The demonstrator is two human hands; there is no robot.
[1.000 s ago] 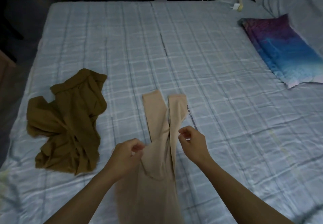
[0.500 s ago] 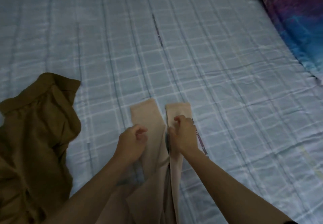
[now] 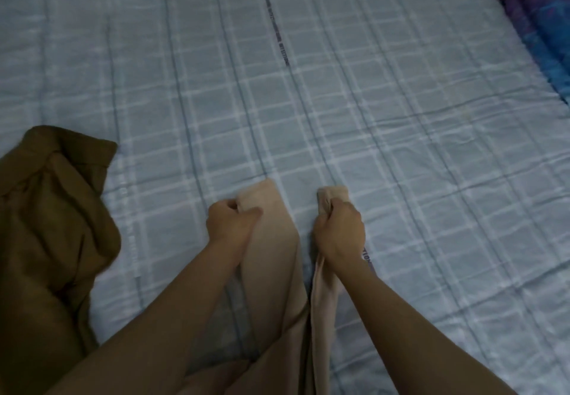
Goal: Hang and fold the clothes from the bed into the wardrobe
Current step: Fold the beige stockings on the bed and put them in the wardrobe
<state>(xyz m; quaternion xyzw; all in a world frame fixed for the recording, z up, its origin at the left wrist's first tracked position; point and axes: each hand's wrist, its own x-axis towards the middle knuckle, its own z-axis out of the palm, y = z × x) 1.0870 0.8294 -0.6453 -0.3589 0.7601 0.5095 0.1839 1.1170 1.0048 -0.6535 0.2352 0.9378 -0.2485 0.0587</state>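
A beige garment (image 3: 271,271) is laid out on the checked bed (image 3: 401,147), running from the 6 o'clock edge of the view up toward the centre, where it ends in two narrow strips lying side by side with a gap of sheet between them. The far end of the strip on the left is pinched by the left hand (image 3: 229,223), the thumb laid over the cloth and the fingers curled beneath. The far end of the other strip, bunched and narrower, is grasped in the closed right hand (image 3: 339,231). Whether the strips are trouser legs or something else cannot be told. A brown garment (image 3: 52,225) is heaped at 8 o'clock, apart from the beige one and touched by neither hand, and the edge of a purple and blue pillow (image 3: 539,24) is seen at 2 o'clock. The wardrobe is not in view. The step in hand is judged to be the spreading and straightening of the beige garment before it is folded; little of the task appears done, since both garments lie on the bed. For the next move, the two ends would need to be drawn taut and level, the bunched right strip flattened, and one strip then brought over the other so that the edges match before the length is folded.
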